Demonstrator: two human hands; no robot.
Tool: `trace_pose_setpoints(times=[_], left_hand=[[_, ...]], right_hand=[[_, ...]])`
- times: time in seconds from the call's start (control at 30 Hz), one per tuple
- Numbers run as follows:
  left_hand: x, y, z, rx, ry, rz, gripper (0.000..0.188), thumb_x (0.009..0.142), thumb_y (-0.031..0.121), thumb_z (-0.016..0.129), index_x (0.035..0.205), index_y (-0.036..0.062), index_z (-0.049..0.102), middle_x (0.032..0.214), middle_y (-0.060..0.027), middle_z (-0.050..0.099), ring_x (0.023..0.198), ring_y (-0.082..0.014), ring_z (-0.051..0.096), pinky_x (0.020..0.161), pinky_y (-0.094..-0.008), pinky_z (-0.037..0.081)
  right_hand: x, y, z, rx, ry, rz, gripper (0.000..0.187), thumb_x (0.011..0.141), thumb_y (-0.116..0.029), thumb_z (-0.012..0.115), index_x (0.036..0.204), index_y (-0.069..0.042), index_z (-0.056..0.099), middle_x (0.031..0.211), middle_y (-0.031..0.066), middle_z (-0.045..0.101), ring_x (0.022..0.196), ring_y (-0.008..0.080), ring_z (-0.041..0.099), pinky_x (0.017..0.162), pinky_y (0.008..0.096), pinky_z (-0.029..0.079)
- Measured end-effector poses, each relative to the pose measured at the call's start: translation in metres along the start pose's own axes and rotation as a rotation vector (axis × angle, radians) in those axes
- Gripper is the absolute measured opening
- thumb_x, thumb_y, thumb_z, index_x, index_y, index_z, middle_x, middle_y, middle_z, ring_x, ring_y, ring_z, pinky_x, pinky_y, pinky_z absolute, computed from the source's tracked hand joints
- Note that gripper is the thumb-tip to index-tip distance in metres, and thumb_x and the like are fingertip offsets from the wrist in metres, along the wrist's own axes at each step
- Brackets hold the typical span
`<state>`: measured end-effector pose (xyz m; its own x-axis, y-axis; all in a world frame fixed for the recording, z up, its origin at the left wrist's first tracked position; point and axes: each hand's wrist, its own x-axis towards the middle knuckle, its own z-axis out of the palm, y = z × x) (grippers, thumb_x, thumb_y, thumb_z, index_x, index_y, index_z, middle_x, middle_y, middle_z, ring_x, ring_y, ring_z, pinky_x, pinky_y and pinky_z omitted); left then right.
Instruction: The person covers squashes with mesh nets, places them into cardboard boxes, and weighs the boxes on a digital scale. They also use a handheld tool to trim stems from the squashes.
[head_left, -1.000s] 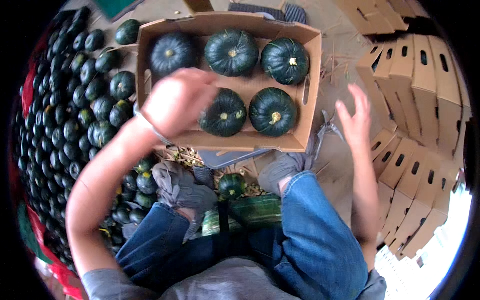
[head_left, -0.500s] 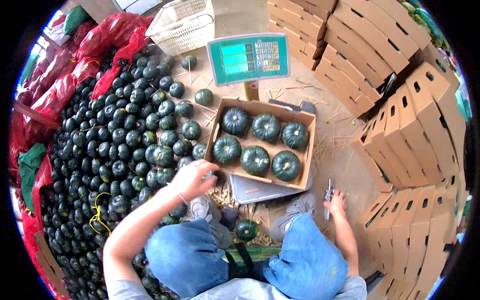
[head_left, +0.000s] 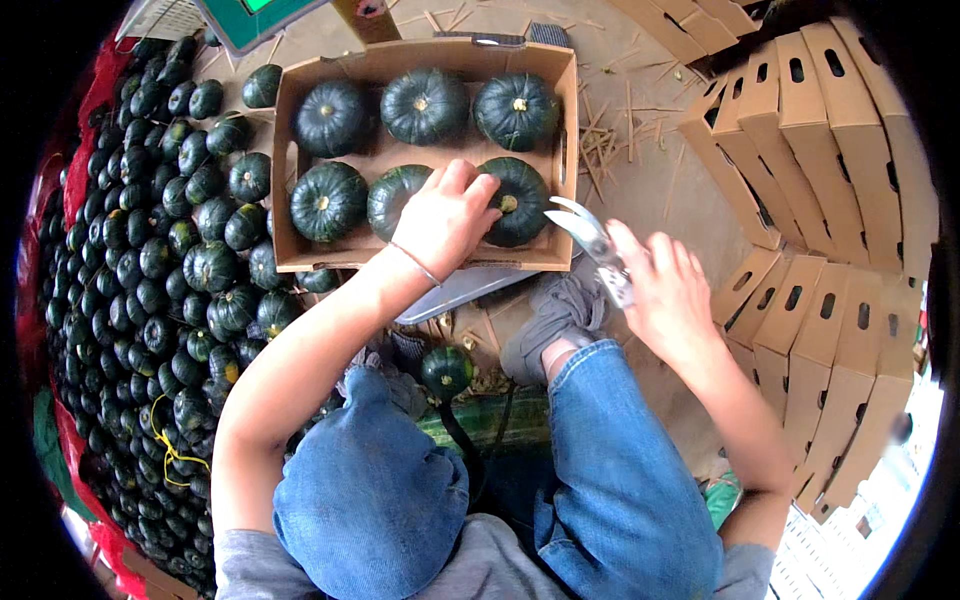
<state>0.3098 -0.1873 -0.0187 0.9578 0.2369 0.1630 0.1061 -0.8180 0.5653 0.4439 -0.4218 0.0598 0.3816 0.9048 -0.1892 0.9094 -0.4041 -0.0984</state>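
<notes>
Head view: 6 dark green pumpkins [head_left: 423, 106] in 2 rows inside open carton [head_left: 370, 64]; left hand [head_left: 445, 220] with fingers curled at lower right pumpkin [head_left: 524, 205], grip impossible to tell; right hand [head_left: 662, 290] with fingers clamped on shears [head_left: 592, 238]

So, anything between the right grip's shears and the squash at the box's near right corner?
Nothing visible; the shears appear over the right wall of the box, and the left grip overlaps only the left edge of that squash.
</notes>
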Motion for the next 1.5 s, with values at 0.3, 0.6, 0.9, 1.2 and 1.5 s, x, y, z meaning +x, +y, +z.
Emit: trace_pose_setpoints(times=[0.3,0.6,0.9,1.2,1.5], left_hand=[[-0.004,-0.005,0.004,-0.060,0.082,0.088,0.016,0.075,0.006,0.067,0.089,0.0019,0.059,0.096,-0.0135,0.054,0.086,-0.0322,0.054,0.078,-0.0397,0.047],[0.018,-0.019,0.007,-0.091,0.055,-0.030,0.011,0.078,0.012,0.065,0.081,0.0011,0.064,0.085,-0.0151,0.058,0.086,-0.0338,0.057,0.077,-0.0405,0.047],[0.038,-0.056,-0.029,-0.839,-0.213,-0.412,0.011,0.084,0.010,0.060,0.087,0.0000,0.064,0.087,-0.0154,0.067,0.084,-0.0253,0.067,0.073,-0.0332,0.053],[0.097,-0.070,-0.041,-0.728,-0.250,-0.336,0.026,0.081,0.013,0.058,0.107,0.0082,0.054,0.086,-0.0059,0.055,0.082,-0.0153,0.056,0.066,-0.0287,0.047],[0.121,-0.057,-0.002,-0.037,-0.227,-0.079,0.064,0.070,0.031,0.078,0.114,-0.0058,0.050,0.104,-0.0273,0.055,0.098,-0.0416,0.057,0.086,-0.0424,0.048]], right_hand=[[0.045,-0.029,0.015,-0.402,0.003,-0.130,0.052,0.082,-0.018,0.057,0.133,-0.025,0.049,0.090,0.0060,0.049,0.085,0.0238,0.049,0.072,0.0390,0.040],[0.062,-0.039,0.014,-0.379,-0.099,-0.076,0.051,0.081,-0.014,0.057,0.131,-0.010,0.047,0.078,0.0088,0.057,0.071,0.0284,0.062,0.060,0.0390,0.052],[0.051,-0.023,-0.006,0.431,-0.254,0.152,0.073,0.071,-0.006,0.065,0.136,-0.013,0.034,0.097,0.0245,0.059,0.087,0.0425,0.063,0.077,0.0488,0.053],[0.106,0.009,-0.004,-0.382,-0.052,0.031,0.073,0.071,-0.008,0.067,0.138,-0.014,0.038,0.094,0.0142,0.054,0.085,0.0311,0.058,0.072,0.0446,0.049],[0.138,0.026,-0.002,-0.523,0.042,-0.177,0.067,0.078,-0.010,0.061,0.140,-0.018,0.037,0.091,0.0105,0.055,0.080,0.0293,0.059,0.068,0.0424,0.050]])
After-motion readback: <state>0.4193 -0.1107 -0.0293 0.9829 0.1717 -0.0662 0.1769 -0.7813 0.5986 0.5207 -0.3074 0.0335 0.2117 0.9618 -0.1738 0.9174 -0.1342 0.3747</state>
